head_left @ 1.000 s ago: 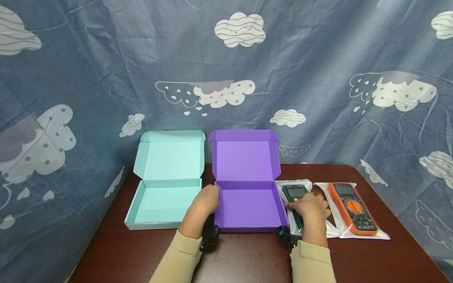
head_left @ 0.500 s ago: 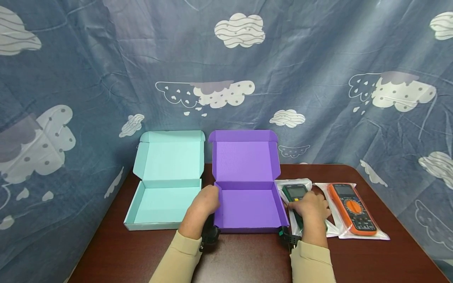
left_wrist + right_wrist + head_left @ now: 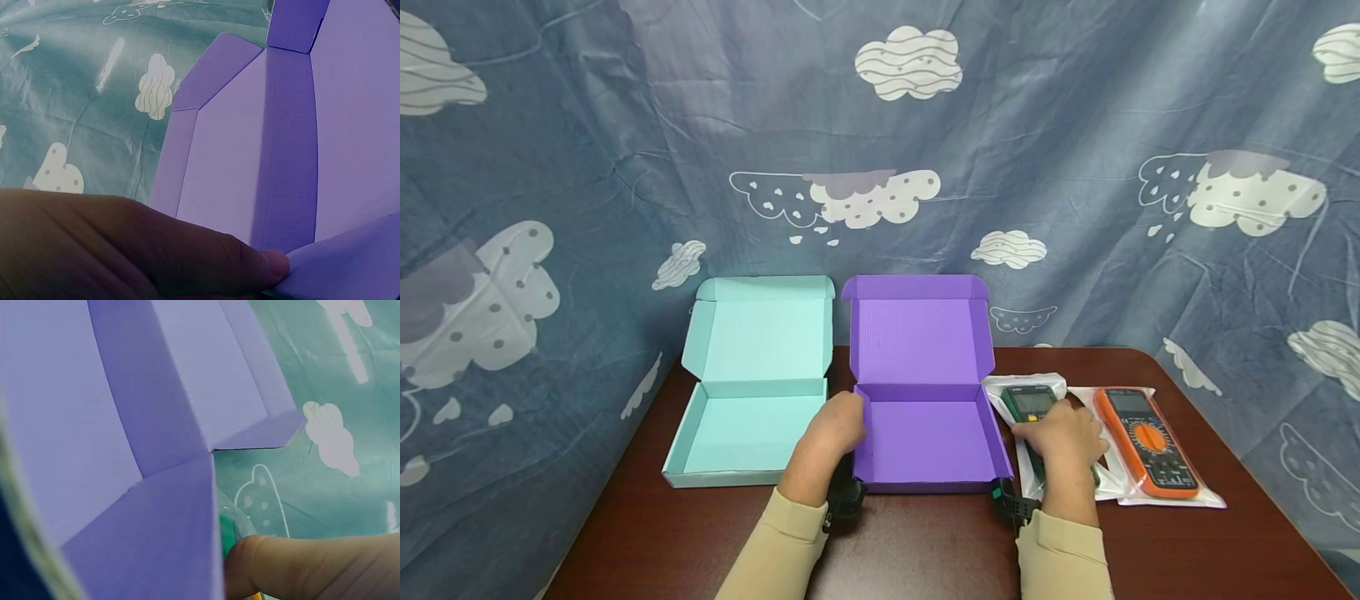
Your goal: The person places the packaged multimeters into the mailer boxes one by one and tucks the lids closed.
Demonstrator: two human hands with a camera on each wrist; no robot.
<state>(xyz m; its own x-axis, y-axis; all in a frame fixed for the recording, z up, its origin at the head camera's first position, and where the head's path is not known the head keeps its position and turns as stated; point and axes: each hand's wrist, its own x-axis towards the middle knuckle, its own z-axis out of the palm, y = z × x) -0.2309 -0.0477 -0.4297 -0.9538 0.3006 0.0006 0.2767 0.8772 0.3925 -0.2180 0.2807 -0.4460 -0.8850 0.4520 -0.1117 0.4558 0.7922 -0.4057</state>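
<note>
The left grip (image 3: 837, 425) pinches the purple box (image 3: 928, 446) on its left, likely to steady it, while the right grip (image 3: 1066, 435) grasps the green meter (image 3: 1032, 404) across its width, just right of the purple box.

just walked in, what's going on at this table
A person's left hand holds the left side of an open purple box. Their right hand grips a bagged green multimeter, which lies outside the box, just to its right. An orange multimeter, also bagged, lies farther right, and an open teal box sits on the left.
</note>
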